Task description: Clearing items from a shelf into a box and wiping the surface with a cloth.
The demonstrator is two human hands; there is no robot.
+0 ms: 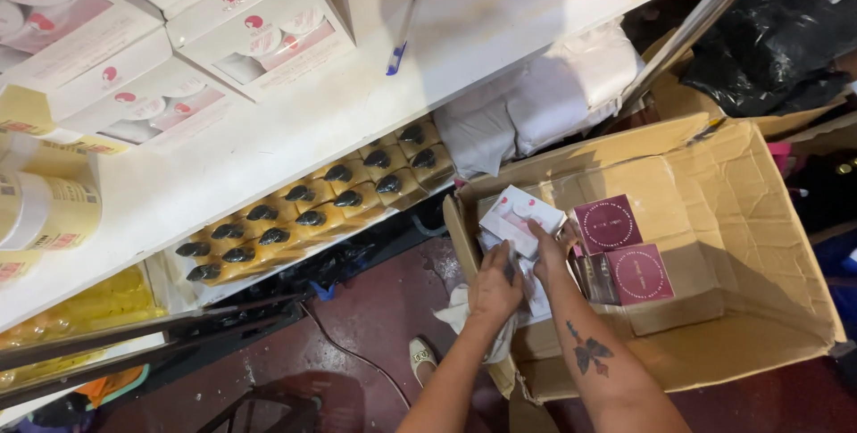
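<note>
At the far left a roll of tape (45, 210) sits on the white table (295, 120), with white product boxes (178, 31) stacked behind it and a blue pen (406, 18) lying further along the top. Under the table edge, rows of yellow bottles with black caps (312, 210) stand packed together on a lower shelf. Next comes the left hand (495, 286), fingers curled around a bundle of small white packets (527, 286) held over the near-left corner of an open cardboard box (768, 245). The right hand (546, 245), just beside it, pinches a white carton (520, 216) at its lower edge, tilted above the same corner. Inside the box, to the right of both hands, lie two square maroon boxes (625, 250), touching each other.
</note>
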